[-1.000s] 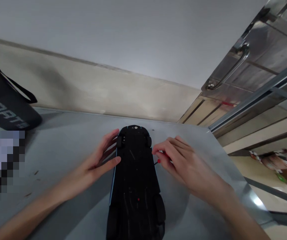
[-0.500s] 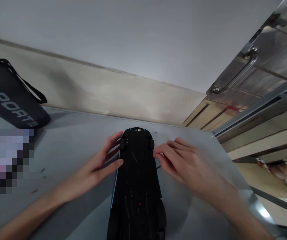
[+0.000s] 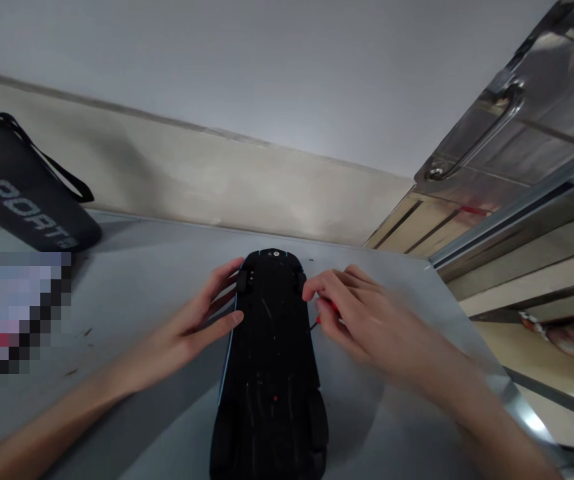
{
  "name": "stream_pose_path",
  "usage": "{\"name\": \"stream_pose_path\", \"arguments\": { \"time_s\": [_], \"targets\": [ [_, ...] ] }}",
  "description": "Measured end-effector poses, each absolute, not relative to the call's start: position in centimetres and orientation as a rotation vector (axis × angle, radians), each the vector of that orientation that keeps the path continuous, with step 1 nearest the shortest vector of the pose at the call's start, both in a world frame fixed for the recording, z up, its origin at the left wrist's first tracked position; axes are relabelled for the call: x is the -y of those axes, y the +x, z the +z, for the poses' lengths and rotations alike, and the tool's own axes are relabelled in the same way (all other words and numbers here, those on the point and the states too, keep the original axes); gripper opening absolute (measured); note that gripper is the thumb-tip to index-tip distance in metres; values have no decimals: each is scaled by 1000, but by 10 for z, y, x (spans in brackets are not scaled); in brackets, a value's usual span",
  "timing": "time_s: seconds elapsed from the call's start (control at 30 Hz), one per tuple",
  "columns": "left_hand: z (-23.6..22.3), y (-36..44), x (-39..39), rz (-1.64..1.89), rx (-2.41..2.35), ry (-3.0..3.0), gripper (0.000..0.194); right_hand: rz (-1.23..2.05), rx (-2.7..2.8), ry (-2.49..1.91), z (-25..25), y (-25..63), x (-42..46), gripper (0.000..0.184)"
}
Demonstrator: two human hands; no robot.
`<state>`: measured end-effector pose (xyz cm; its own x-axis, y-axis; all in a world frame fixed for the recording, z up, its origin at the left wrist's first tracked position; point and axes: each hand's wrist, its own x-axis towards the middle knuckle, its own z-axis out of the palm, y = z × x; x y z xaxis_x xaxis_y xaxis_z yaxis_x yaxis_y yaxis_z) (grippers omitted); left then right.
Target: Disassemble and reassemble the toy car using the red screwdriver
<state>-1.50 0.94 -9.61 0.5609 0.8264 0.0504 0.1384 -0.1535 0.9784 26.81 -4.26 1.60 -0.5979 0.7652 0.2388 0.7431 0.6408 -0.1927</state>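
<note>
A toy car (image 3: 277, 347) lies upside down on the grey table, its black underside and wheels facing up and a blue strip of body showing at the left edge. My left hand (image 3: 211, 310) holds its left side near the front wheel, thumb at the edge of the underside. On the other side, my right hand (image 3: 351, 313) is closed around a small red-handled screwdriver (image 3: 319, 321), mostly hidden by the fingers. Its thin dark shaft points down-left at the car's right edge; the tip cannot be made out. The right index finger is by the right front wheel.
A black bottle-shaped case (image 3: 21, 180) marked SPORT, with a strap, lies at the left by the wall. Below it is a blurred-out flat item (image 3: 11, 313). Small brown bits dot the table (image 3: 131, 300). A metal handle (image 3: 481, 137) and rails are at the right.
The red handle and shaft now show more clearly in my right hand, which has turned slightly. My left hand stays on the toy car; the view has shifted a little.
</note>
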Motion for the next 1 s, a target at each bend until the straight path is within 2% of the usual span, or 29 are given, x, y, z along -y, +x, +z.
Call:
{"name": "stream_pose_path", "arguments": {
  "time_s": [0.23,0.57,1.0],
  "targets": [
    [-95,-16,-9,721,-841,1659,67,61,2550,-1191,14,270,42,17],
    [-94,-17,-8,724,-851,1670,67,235,2540,-1246,19,271,45,17],
    [-90,-15,-8,717,-843,1673,68,257,2558,-1246,17,270,45,12]
  ]
}}
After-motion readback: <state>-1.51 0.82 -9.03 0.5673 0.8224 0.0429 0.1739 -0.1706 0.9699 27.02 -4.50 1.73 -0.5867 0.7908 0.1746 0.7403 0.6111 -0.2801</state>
